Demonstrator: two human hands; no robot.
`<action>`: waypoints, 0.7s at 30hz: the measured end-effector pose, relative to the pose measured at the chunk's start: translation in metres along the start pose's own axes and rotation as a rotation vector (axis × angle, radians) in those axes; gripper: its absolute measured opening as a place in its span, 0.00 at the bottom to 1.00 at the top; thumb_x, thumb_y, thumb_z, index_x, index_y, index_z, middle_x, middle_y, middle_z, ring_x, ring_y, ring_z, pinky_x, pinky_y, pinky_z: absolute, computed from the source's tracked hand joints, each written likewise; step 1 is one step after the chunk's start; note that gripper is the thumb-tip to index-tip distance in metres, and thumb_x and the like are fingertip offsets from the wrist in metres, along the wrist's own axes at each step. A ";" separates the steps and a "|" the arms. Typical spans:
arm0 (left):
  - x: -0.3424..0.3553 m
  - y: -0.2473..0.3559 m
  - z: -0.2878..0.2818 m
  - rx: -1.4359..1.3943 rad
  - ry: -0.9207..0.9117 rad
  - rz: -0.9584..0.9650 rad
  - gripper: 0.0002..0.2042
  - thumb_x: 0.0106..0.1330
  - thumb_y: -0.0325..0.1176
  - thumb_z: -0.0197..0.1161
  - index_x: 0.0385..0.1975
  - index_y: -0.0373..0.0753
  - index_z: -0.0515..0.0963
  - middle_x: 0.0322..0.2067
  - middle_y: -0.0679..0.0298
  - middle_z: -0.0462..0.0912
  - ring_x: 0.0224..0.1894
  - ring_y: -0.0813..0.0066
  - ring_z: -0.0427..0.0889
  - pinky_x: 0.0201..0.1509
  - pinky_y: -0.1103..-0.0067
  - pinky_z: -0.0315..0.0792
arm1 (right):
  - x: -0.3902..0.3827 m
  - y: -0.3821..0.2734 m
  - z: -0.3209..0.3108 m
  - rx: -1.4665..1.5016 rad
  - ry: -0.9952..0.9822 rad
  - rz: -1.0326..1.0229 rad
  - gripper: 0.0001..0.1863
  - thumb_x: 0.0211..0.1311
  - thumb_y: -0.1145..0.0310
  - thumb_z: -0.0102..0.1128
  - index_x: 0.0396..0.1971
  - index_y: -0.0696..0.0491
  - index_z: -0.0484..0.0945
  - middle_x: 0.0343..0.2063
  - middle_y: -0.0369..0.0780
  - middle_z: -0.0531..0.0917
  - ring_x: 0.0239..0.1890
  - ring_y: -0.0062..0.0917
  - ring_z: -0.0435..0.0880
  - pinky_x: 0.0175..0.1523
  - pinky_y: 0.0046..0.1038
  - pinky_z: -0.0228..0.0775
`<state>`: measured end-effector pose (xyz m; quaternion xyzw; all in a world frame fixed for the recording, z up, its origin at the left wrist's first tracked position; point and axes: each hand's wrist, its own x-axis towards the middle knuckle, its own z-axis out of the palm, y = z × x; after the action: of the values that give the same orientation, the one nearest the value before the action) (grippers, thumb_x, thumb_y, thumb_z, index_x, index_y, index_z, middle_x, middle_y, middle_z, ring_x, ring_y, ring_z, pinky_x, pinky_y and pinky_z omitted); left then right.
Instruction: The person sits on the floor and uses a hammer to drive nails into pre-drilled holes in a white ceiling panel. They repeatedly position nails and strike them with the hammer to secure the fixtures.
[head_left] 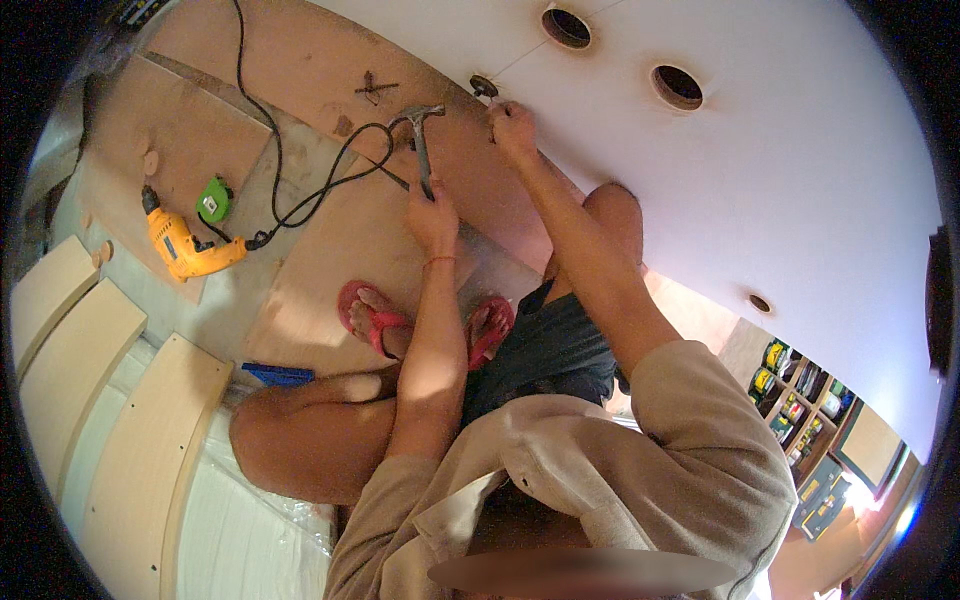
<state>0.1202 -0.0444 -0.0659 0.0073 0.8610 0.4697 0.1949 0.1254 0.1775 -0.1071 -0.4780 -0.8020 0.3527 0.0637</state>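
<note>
Nearest the panel point(780, 190), the left hand point(432, 215) has its fingers wrapped round a hammer point(420, 140), head raised just beside the edge. Beyond, the right hand point(512, 122) pinches something small at the fitting point(484, 86). A yellow drill point(185, 245) lies well left.

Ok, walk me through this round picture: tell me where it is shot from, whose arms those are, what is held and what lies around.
This is one wide fisheye view from a camera on the person's head, looking down, so straight edges bend. The two bare arms are the wearer's own. The left hand keeps a grip on a hammer. The right hand pinches something small at the edge of a white board with round holes. The person squats in red sandals. On the floor lie a yellow drill with a black cord, a green tape measure and pale wooden panels.
</note>
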 end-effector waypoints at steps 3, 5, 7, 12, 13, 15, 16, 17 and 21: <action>-0.001 -0.005 0.001 0.087 -0.034 -0.025 0.21 0.73 0.48 0.59 0.41 0.29 0.80 0.34 0.39 0.84 0.38 0.35 0.83 0.42 0.53 0.74 | 0.003 0.003 0.003 0.169 0.036 -0.092 0.21 0.72 0.53 0.54 0.32 0.58 0.80 0.22 0.41 0.79 0.22 0.28 0.79 0.30 0.36 0.72; 0.000 -0.005 0.002 0.127 -0.039 -0.038 0.20 0.72 0.46 0.60 0.40 0.29 0.80 0.35 0.39 0.84 0.40 0.35 0.83 0.43 0.53 0.75 | 0.000 0.002 -0.001 0.269 -0.018 0.087 0.25 0.73 0.51 0.53 0.29 0.60 0.78 0.17 0.40 0.77 0.19 0.26 0.78 0.27 0.35 0.71; 0.002 -0.006 0.004 0.138 -0.016 0.011 0.20 0.72 0.45 0.60 0.39 0.29 0.80 0.35 0.38 0.84 0.40 0.35 0.83 0.43 0.54 0.75 | -0.002 0.000 -0.006 0.212 -0.018 0.063 0.26 0.74 0.50 0.50 0.30 0.61 0.77 0.17 0.43 0.77 0.19 0.31 0.79 0.29 0.39 0.72; 0.007 -0.013 0.005 0.174 -0.033 0.027 0.20 0.71 0.44 0.59 0.41 0.28 0.80 0.36 0.38 0.84 0.41 0.35 0.83 0.44 0.54 0.75 | 0.007 -0.023 -0.009 -0.202 0.163 -0.320 0.26 0.73 0.50 0.47 0.38 0.62 0.80 0.29 0.54 0.83 0.32 0.49 0.85 0.40 0.49 0.75; 0.007 -0.015 0.005 0.161 -0.044 0.037 0.19 0.71 0.44 0.59 0.42 0.29 0.80 0.36 0.38 0.84 0.41 0.35 0.83 0.44 0.54 0.75 | 0.003 -0.032 -0.005 -0.136 0.203 -0.233 0.26 0.73 0.50 0.47 0.41 0.62 0.80 0.33 0.56 0.84 0.36 0.51 0.85 0.43 0.50 0.76; 0.007 -0.017 0.004 0.160 -0.072 0.031 0.19 0.72 0.44 0.59 0.43 0.29 0.80 0.37 0.39 0.84 0.41 0.35 0.83 0.45 0.54 0.75 | -0.013 -0.052 -0.002 -0.066 0.108 0.032 0.25 0.72 0.52 0.48 0.46 0.61 0.81 0.41 0.57 0.85 0.44 0.52 0.85 0.49 0.50 0.76; 0.007 -0.017 0.003 0.164 -0.076 0.017 0.19 0.72 0.43 0.59 0.43 0.29 0.80 0.38 0.39 0.84 0.42 0.35 0.83 0.45 0.55 0.75 | -0.029 -0.063 -0.002 -0.042 0.076 0.104 0.25 0.72 0.53 0.49 0.48 0.60 0.82 0.43 0.57 0.85 0.47 0.52 0.85 0.51 0.49 0.76; 0.008 -0.017 0.002 0.146 -0.105 0.016 0.19 0.72 0.43 0.59 0.43 0.29 0.80 0.38 0.39 0.84 0.42 0.35 0.83 0.45 0.55 0.75 | -0.054 -0.072 0.000 -0.040 0.068 0.048 0.24 0.72 0.53 0.49 0.49 0.59 0.82 0.44 0.56 0.85 0.48 0.51 0.84 0.54 0.48 0.75; 0.011 -0.014 -0.009 0.204 -0.111 0.030 0.19 0.71 0.44 0.60 0.42 0.29 0.80 0.39 0.39 0.84 0.43 0.35 0.83 0.46 0.56 0.75 | -0.131 -0.116 -0.009 -0.047 0.039 -0.096 0.22 0.72 0.54 0.50 0.49 0.57 0.83 0.44 0.57 0.85 0.48 0.52 0.84 0.56 0.46 0.74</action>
<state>0.1095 -0.0574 -0.0759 0.0659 0.8921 0.3811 0.2337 0.1157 0.0417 0.0032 -0.4472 -0.8306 0.3209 0.0848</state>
